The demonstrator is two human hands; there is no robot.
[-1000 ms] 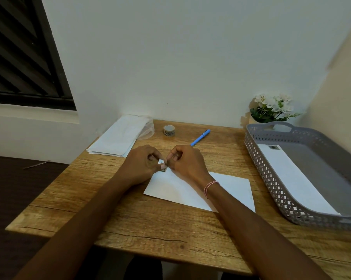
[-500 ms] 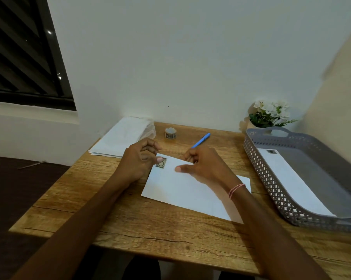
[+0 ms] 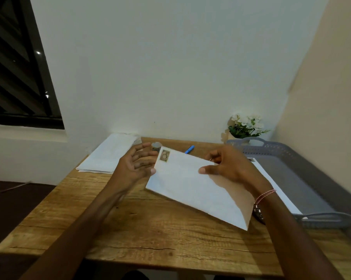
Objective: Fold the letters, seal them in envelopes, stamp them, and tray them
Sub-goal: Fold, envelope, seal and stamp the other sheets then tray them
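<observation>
While the right hand (image 3: 229, 166) grips the envelope (image 3: 190, 186) by its upper long edge, thumb laid across the front face and the other fingers curled behind it, the envelope hangs tilted above the wooden table (image 3: 150, 229), its far left corner highest and its near right corner dipping toward the table's front. A brownish stamp (image 3: 164, 156) sits in that upper left corner of the front face. The left hand (image 3: 134, 168) holds nothing: its fingers are spread and loosely bent, palm turned toward the envelope, and its thumb tip lies right at the envelope's left short edge, though contact there cannot be told for sure. A red and white thread bracelet (image 3: 264, 196) circles the right wrist. Behind the left hand a stack of white sheets (image 3: 110, 156) lies at the table's far left corner, and a small roll of stamps (image 3: 156, 147) stands just beyond the envelope's top corner. A blue pen (image 3: 189, 149) lies near the back edge, partly hidden by the envelope. At the right, a grey perforated tray (image 3: 320, 216) rests on the table and holds another stamped envelope (image 3: 267, 178) lying flat along its left side. A small pot of white flowers (image 3: 246, 126) stands against the wall behind the tray.
</observation>
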